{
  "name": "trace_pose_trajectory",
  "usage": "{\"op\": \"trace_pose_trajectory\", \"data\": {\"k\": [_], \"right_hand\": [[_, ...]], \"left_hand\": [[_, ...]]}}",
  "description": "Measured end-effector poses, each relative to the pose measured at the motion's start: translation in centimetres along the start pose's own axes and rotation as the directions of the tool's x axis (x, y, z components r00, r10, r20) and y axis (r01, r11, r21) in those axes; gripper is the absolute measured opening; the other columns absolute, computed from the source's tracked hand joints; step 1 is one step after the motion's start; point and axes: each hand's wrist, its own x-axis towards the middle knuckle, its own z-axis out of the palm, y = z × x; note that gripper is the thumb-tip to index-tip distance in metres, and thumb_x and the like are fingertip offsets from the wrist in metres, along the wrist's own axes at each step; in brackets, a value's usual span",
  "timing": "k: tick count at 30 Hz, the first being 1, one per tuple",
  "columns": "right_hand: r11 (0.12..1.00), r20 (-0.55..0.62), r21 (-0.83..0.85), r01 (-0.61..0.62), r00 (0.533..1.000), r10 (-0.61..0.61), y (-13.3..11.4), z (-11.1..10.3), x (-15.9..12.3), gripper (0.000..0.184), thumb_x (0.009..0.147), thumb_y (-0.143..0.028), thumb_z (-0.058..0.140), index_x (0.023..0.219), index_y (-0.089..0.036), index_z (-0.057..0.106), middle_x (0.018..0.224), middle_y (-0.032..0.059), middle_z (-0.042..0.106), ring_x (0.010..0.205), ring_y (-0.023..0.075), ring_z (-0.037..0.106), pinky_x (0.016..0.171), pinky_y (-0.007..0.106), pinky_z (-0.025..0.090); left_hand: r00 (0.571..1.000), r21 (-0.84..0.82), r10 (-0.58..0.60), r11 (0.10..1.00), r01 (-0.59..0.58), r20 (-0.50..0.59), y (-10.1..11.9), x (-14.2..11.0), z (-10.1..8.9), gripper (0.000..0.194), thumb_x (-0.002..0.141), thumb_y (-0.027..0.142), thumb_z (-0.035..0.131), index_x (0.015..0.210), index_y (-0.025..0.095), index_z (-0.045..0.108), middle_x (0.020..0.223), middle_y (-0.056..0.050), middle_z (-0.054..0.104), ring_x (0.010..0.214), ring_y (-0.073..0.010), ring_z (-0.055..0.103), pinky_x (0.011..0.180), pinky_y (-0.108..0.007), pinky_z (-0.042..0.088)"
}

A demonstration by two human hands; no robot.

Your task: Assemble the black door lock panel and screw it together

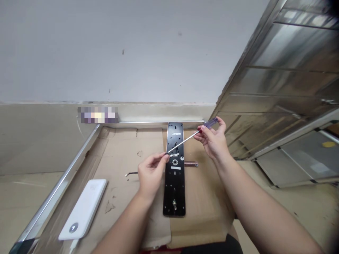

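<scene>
A long black metal lock plate (174, 183) lies flat on brown cardboard, with cut-outs, a round fitting and a threaded stud near its near end. My right hand (212, 139) holds a screwdriver (185, 139) by its translucent purple handle and upper shaft. The steel shaft slants down to the left over the plate. My left hand (152, 173) pinches the shaft near its tip between finger and thumb, just above the plate. Whether the tip touches the plate is hidden by my fingers.
A white power bank (83, 210) lies on the cardboard (203, 215) to the left. A short cable (131, 173) and a metal rod (191, 163) lie beside the plate. A metal strip (58, 183) runs along the left. A shiny metal door (278, 77) stands at right, with a wall behind.
</scene>
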Motion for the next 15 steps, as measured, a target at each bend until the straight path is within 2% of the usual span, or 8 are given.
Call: {"op": "trace_pose_trajectory", "data": {"k": [4,7,9,12,13,15], "right_hand": [[1.0,0.015,0.011,0.015,1.0,-0.015,0.0,0.0,0.0,0.083,0.07,-0.033,0.087,0.126,-0.038,0.026,0.086,-0.0099,0.07,0.066,0.0139,0.075,0.062,0.027,0.065],[0.999,0.016,0.021,0.034,0.999,-0.034,-0.1,-0.2,0.1,0.081,0.07,-0.033,0.087,0.125,-0.038,0.027,0.086,-0.0103,0.07,0.066,0.0136,0.075,0.062,0.027,0.066],[0.998,0.005,0.024,0.06,0.998,-0.06,-0.2,-0.4,0.3,0.081,0.071,-0.032,0.086,0.125,-0.039,0.027,0.087,-0.0106,0.07,0.066,0.013,0.075,0.061,0.027,0.066],[0.993,0.007,-0.003,0.12,0.993,-0.12,-0.4,-0.8,0.6,0.081,0.074,-0.032,0.085,0.129,-0.04,0.025,0.088,-0.0098,0.069,0.067,0.0134,0.075,0.06,0.026,0.066],[0.989,0.015,-0.022,0.145,0.989,-0.145,-0.5,-1.0,0.7,0.082,0.075,-0.032,0.084,0.131,-0.04,0.024,0.088,-0.0091,0.069,0.066,0.0138,0.075,0.059,0.027,0.066],[0.974,0.051,-0.071,0.215,0.976,-0.212,-0.7,-1.3,0.8,0.083,0.079,-0.031,0.081,0.137,-0.042,0.023,0.091,-0.0071,0.069,0.065,0.0145,0.074,0.057,0.027,0.065]], "left_hand": [[0.999,0.047,0.016,0.999,-0.018,0.032,0.1,0.1,0.1,0.028,0.082,0.033,0.079,0.104,0.016,0.074,0.097,-0.009,0.078,0.085,-0.0199,0.076,0.082,-0.033,0.063],[0.986,0.138,0.147,0.978,-0.156,0.074,0.1,-0.4,-0.1,0.045,0.081,0.027,0.079,0.123,0.019,0.065,0.114,-0.01,0.069,0.082,-0.0163,0.072,0.071,-0.029,0.06],[0.95,0.233,0.297,0.921,-0.311,0.094,-0.3,-1.2,-0.7,0.049,0.082,0.02,0.077,0.127,0.021,0.058,0.108,-0.007,0.063,0.076,-0.013,0.065,0.067,-0.028,0.056],[0.858,0.357,0.485,0.782,-0.512,0.169,-1.5,-3.3,-2.2,0.037,0.083,0.009,0.069,0.114,0.021,0.055,0.09,-0.001,0.054,0.073,-0.0133,0.054,0.072,-0.03,0.051],[0.831,0.385,0.509,0.737,-0.555,0.223,-1.9,-4.1,-2.7,0.033,0.082,0.007,0.068,0.11,0.021,0.055,0.091,-0.002,0.054,0.078,-0.0151,0.055,0.075,-0.032,0.05],[0.817,0.43,0.476,0.695,-0.576,0.326,-2.9,-5.6,-3.7,0.032,0.082,0.007,0.066,0.109,0.021,0.054,0.096,-0.005,0.055,0.091,-0.0197,0.056,0.082,-0.035,0.05]]}}
